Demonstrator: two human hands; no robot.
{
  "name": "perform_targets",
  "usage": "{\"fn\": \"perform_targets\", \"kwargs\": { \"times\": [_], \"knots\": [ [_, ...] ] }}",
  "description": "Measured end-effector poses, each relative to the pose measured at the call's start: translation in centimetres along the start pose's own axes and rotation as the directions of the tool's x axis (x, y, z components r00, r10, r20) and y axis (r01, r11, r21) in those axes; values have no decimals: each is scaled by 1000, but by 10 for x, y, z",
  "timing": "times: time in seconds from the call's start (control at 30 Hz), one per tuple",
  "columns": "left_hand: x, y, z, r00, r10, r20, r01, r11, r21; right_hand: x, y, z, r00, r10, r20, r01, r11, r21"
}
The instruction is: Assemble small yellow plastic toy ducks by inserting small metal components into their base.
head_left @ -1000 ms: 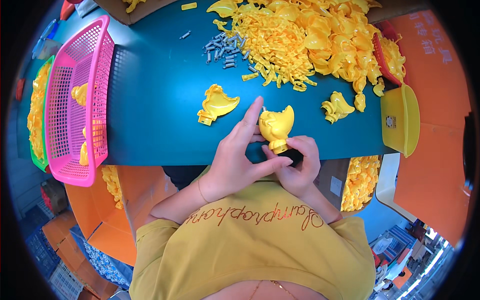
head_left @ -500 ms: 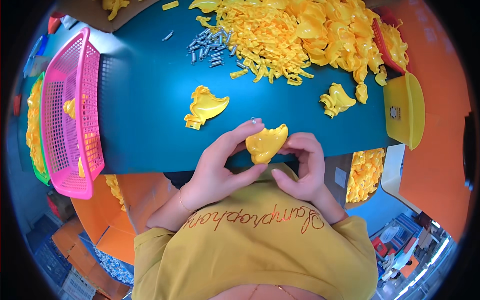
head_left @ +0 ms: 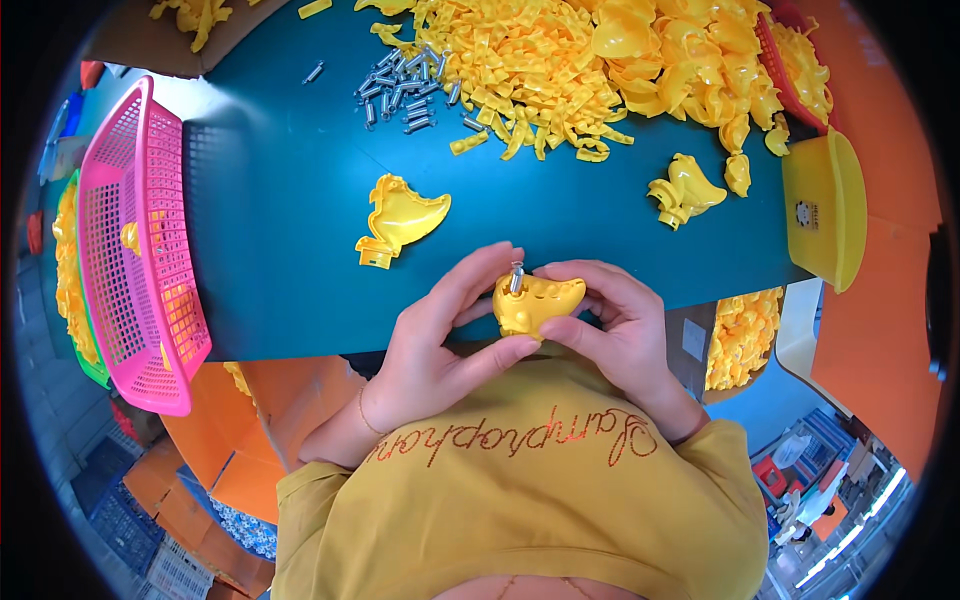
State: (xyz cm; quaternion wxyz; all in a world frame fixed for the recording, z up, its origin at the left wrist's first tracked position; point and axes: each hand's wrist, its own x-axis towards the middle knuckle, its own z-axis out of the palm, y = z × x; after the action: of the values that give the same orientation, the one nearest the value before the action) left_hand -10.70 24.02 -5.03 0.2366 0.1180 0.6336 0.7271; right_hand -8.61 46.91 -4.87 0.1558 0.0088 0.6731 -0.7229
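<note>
Near the table's front edge, both hands hold a glossy yellow plastic shell piece (head_left: 548, 300). A small metal spring (head_left: 516, 278) stands upright at its left end. My left hand (head_left: 425, 340) is closed on that end, thumb at the lower edge and fingers behind, close to the spring. From the other side my right hand (head_left: 622, 325) grips the piece, its thumb pressed on the near face. Beyond the hands, a yellow half shell (head_left: 408, 220) lies to the left and a yellow shell piece (head_left: 690, 188) to the right.
A spring pile (head_left: 405, 90) lies beside heaped small yellow strips (head_left: 530, 75) and larger yellow shells (head_left: 680, 60). At left stands a pink basket (head_left: 165, 240); at right, a yellow bin (head_left: 822, 215). An orange-sided box (head_left: 225, 430) sits below the table edge.
The yellow shell piece has been turned, and the spring now shows upright at its left end. My right thumb has come onto the piece. The whole view has shifted slightly.
</note>
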Motion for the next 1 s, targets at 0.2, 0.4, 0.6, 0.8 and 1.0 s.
{"fn": "perform_targets", "kwargs": {
  "times": [0.2, 0.4, 0.6, 0.8, 1.0],
  "knots": [
    [0, 0, -4, 999, 15, 50, -23, 986, 165, -1, 2, 1, 999, -44, 2, 43, 999, 20],
    [-1, -9, -3, 997, 71, 43, -76, 990, 117, -3, 6, 1, 997, -80, 6, 79, 996, 32],
    [2, -11, 2, 981, 180, -65, -170, 976, 132, -2, 7, 0, 997, -74, 20, 73, 996, 59],
    [4, -15, 2, 965, 238, -107, -208, 949, 238, -2, 4, 2, 999, -9, -33, 13, 991, 130],
    [9, -9, 0, 974, 228, -12, -215, 932, 292, 2, 11, -2, 998, 36, -46, -21, 956, 294]
  ]
}}
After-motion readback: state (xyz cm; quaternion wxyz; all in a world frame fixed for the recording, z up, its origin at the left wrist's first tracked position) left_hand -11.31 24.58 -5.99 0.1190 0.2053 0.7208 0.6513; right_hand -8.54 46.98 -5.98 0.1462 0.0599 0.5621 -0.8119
